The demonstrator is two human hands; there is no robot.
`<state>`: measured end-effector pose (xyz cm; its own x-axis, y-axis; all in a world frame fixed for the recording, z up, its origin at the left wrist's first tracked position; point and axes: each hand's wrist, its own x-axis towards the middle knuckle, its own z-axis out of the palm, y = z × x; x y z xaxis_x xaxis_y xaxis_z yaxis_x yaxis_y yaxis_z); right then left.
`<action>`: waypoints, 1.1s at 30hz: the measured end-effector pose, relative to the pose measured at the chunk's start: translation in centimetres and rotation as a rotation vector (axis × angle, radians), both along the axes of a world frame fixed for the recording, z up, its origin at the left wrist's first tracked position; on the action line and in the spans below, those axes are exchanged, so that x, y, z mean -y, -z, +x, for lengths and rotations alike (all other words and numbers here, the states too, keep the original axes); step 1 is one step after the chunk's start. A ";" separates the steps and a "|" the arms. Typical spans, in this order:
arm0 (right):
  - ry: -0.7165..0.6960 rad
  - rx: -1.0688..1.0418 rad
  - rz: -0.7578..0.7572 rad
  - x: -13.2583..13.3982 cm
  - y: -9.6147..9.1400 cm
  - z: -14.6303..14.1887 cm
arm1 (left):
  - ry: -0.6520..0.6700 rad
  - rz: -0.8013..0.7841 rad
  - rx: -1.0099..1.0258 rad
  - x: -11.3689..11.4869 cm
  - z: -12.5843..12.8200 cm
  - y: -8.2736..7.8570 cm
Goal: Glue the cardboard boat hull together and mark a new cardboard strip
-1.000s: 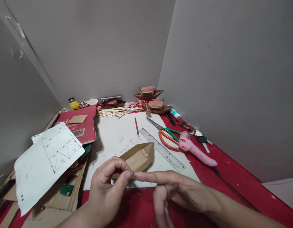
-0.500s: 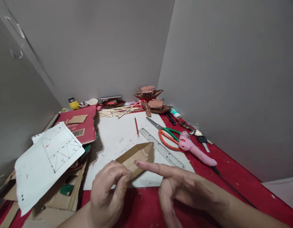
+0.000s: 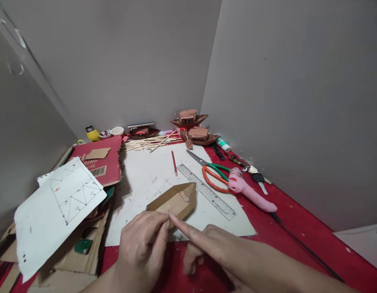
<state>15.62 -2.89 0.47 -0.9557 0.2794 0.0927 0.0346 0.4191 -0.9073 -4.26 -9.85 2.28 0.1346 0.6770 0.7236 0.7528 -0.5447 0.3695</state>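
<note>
A brown cardboard boat hull (image 3: 175,200) lies on a white sheet (image 3: 152,175) in front of me. My left hand (image 3: 141,252) is in a pinch, thumb and forefinger closed together just below the hull's near end; nothing shows between them. My right hand (image 3: 203,248) has its forefinger stretched out, the tip meeting the left fingertips beside the hull, and its other fingers are curled under.
A metal ruler (image 3: 207,192), orange-and-green scissors (image 3: 214,173), a pink glue gun (image 3: 249,191) with its cord and a red pencil (image 3: 174,162) lie beyond the hull. Sticks (image 3: 148,143) and finished model boats (image 3: 194,128) sit by the wall. Cardboard and a drawn paper (image 3: 57,207) pile up left.
My right forefinger swung up toward the hull and then came back down to the left fingertips. The left hand kept its pinch. The view shifted slightly.
</note>
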 end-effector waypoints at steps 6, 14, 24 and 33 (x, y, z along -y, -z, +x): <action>-0.002 0.087 0.109 0.0 0.2 -0.3 | -0.019 -0.008 -0.109 0.2 -0.4 0.1; -0.003 0.101 0.122 0.5 0.1 -0.4 | -0.022 -0.030 -0.145 0.1 -0.2 -0.3; 0.020 -0.174 0.233 0.1 -0.2 -0.2 | -0.360 -0.074 0.002 -1.6 -2.9 -0.7; 0.887 -0.393 0.115 -2.5 -0.6 -0.4 | -0.386 -0.500 0.219 -3.6 -5.3 0.9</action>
